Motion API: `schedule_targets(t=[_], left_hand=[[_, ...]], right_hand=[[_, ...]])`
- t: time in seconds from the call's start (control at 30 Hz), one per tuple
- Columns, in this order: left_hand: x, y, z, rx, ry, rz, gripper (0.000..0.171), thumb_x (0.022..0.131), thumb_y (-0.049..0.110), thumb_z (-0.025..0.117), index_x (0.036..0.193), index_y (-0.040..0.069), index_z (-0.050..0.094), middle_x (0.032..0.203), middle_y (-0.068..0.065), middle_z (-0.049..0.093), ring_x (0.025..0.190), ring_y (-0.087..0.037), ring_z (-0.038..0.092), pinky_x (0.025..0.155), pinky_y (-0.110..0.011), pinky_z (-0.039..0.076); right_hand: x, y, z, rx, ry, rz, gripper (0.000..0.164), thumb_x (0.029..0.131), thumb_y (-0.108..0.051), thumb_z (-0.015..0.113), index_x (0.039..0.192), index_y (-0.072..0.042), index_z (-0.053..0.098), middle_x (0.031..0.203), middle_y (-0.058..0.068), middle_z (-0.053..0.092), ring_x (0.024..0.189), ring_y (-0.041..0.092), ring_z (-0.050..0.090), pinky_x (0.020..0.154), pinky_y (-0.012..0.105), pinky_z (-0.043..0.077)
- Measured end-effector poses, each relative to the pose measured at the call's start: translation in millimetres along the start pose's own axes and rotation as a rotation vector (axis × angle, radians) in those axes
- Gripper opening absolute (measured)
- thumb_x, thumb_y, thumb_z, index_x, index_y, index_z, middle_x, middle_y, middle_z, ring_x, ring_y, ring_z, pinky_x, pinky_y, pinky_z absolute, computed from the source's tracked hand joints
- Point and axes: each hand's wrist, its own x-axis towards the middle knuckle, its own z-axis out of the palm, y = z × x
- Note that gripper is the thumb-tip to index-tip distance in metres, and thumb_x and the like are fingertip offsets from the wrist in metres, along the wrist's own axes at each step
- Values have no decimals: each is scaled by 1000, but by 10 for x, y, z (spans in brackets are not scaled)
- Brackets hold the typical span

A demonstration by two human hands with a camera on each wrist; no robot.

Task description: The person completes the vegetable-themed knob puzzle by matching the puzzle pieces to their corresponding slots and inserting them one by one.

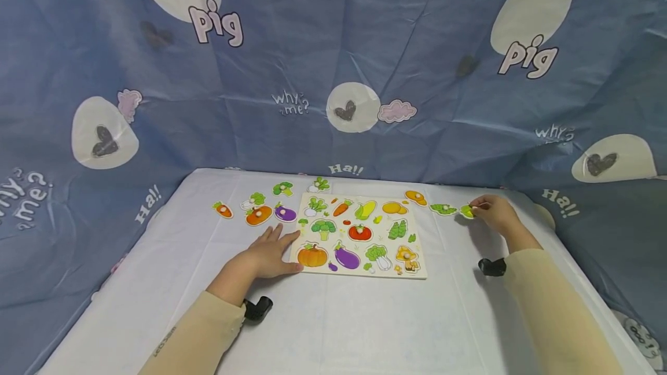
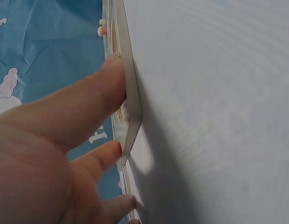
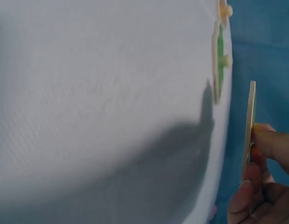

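A flat wooden vegetable puzzle board (image 1: 379,237) lies in the middle of the table. My left hand (image 1: 268,253) rests at its left side, thumb and fingertips touching the edge, the fingers fairly straight; the left wrist view shows the thumb (image 2: 100,95) against the board's side. Off to the right, my right hand (image 1: 497,214) pinches a green-and-yellow puzzle piece (image 1: 466,212), probably the corn, partly hidden by the fingers. In the right wrist view this thin piece (image 3: 250,119) is held on edge above the table. Beside it lies the pea pod piece (image 1: 443,209).
A potato piece (image 1: 416,197) lies by the board's upper right corner. Left of the board are carrot (image 1: 223,210), pumpkin (image 1: 259,215), eggplant (image 1: 285,213) and broccoli (image 1: 283,188) pieces, among others. A blue printed cloth (image 1: 292,149) hangs behind the white table (image 1: 396,328).
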Motion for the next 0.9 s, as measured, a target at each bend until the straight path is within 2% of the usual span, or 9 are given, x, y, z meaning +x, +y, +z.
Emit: schedule_targets(t=[0.3, 0.5, 0.9], left_hand=[[14, -14, 7, 6, 2, 6, 86, 86, 53, 72, 156, 18, 37, 163, -27, 15, 148, -51, 10, 116, -67, 14], [16, -7, -1, 1, 2, 8, 85, 86, 52, 72, 156, 18, 37, 163, -28, 15, 148, -51, 9, 116, -66, 13], [16, -7, 6, -2, -1, -4, 86, 86, 52, 73, 156, 18, 37, 163, -27, 15, 149, -50, 9, 116, -66, 13]], right_hand=[[-80, -279, 64, -21, -7, -54, 23, 100, -10, 60, 115, 7, 63, 116, 29, 64, 100, 35, 59, 78, 41, 50], [-102, -439, 116, -26, 1, -86, 21, 99, -10, 62, 114, 5, 65, 110, 23, 66, 96, 31, 60, 75, 35, 50], [-118, -719, 307, 7, -6, -119, 21, 98, -11, 64, 115, 2, 66, 106, 18, 65, 93, 29, 56, 76, 36, 49]])
